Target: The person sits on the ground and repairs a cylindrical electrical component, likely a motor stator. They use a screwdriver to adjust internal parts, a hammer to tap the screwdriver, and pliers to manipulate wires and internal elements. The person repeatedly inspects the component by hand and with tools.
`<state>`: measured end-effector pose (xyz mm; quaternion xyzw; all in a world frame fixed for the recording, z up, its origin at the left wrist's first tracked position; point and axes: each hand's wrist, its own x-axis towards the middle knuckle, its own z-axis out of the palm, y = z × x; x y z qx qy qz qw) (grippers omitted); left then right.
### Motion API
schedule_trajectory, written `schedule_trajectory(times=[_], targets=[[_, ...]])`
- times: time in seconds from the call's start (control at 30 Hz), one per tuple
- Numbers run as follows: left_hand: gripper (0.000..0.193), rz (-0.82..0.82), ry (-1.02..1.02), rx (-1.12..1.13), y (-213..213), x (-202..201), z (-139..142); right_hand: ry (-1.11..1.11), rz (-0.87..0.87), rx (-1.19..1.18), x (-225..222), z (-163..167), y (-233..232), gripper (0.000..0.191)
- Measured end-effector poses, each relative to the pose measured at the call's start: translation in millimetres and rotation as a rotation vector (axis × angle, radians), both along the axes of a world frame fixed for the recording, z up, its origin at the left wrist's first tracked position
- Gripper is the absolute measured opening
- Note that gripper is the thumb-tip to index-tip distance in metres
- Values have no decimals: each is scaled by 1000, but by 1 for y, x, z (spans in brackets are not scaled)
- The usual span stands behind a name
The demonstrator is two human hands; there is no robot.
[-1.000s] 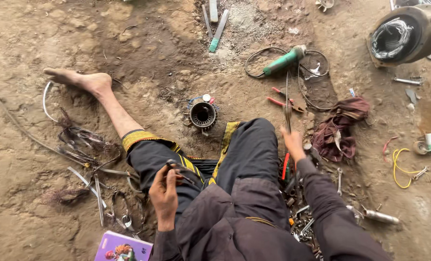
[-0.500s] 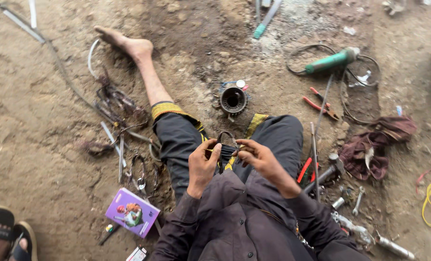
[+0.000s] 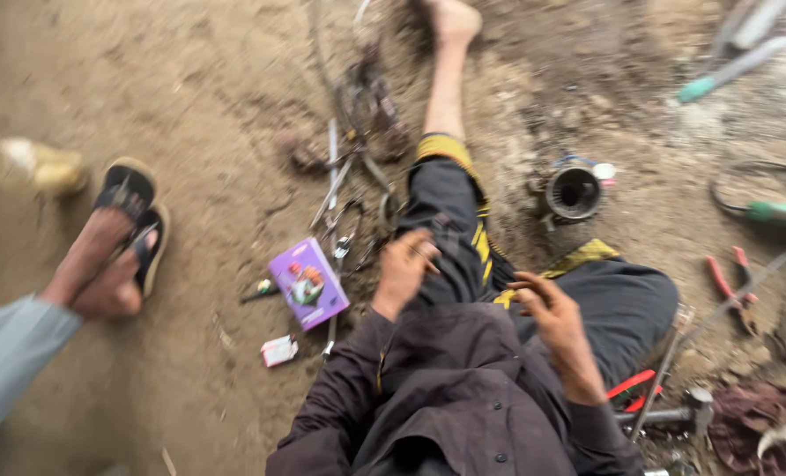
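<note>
The ground is bare, packed dirt (image 3: 199, 79), brown and uneven, darker and damper toward the upper middle of the frame; no walls show, and the whole view is motion-blurred. The person sits on this ground in dark clothes, one leg stretched toward the top centre with a bare foot (image 3: 453, 19).

The left hand (image 3: 404, 269) lies on the dark trouser thigh at the centre, fingers curled in a narrow grip; blur hides whether anything small sits inside it. The right hand (image 3: 553, 319), just right of centre, is half open with fingers loosely bent above the lap, holding nothing that can be made out.

A dark round metal housing (image 3: 574, 192) stands on the dirt in the upper right, near the bent knee. A purple box (image 3: 308, 282) lies left of the left hand, with a tangle of wires and metal rods (image 3: 358, 132) above it. Red-handled pliers (image 3: 732, 286) lie at the right edge. At the left, another person's feet in black sandals (image 3: 127, 231) rest on the dirt.
</note>
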<state>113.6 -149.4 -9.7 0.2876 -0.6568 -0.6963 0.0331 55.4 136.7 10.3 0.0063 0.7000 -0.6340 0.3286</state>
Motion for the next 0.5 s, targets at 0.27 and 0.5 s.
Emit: schedule_trajectory(times=[0.27,0.5], targets=[[61,-61,-293,-936,-158,62,-55,-32,-52,15,-24,-23,52,39],[33,446,-105,-398,-177,54,-69,-26,-187,138,-46,9,76,38]])
